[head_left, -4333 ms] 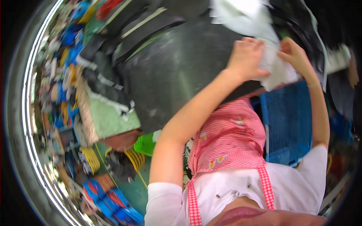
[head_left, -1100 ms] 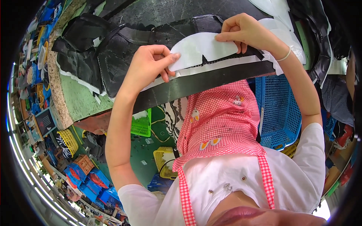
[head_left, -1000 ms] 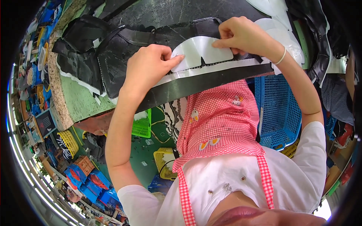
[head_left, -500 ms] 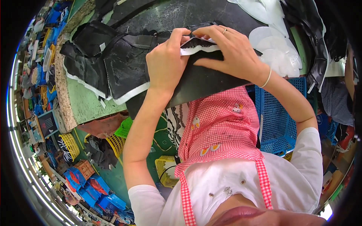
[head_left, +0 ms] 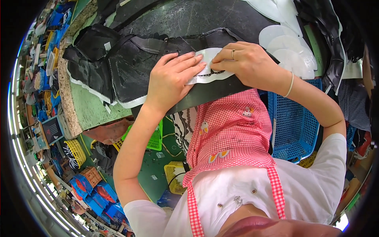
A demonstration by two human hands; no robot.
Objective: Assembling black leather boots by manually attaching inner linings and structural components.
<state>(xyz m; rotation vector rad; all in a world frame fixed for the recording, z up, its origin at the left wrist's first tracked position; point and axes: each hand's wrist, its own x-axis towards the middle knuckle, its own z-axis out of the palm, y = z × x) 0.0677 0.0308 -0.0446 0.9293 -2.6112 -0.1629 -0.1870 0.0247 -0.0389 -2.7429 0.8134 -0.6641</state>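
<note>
A white rounded piece [head_left: 206,68] lies on a black stitched piece [head_left: 134,75] with a white edge strip, on a dark board [head_left: 221,91]. Flat on these two, fingers stretched out, rests my left hand [head_left: 173,77]; its fingertips touch the white piece's left side. My right hand [head_left: 248,61], wearing a ring, has its fingers bent and pressed onto the right side of the same white piece; its thumb is hidden. Beyond the right hand, several translucent white rounded pieces [head_left: 290,51] lie overlapped.
More black pieces [head_left: 331,43] hang at the right edge. Below the board stand a blue basket [head_left: 290,130], a green basket [head_left: 156,136] and a yellow basket [head_left: 173,173]. The green table [head_left: 92,110] has a rough left edge. Crowded baskets and goods line the far left.
The black piece's lifted edge is now laid down, with the white rounded piece showing on it. My left hand has flattened and shifted slightly left and down; my right hand has moved right.
</note>
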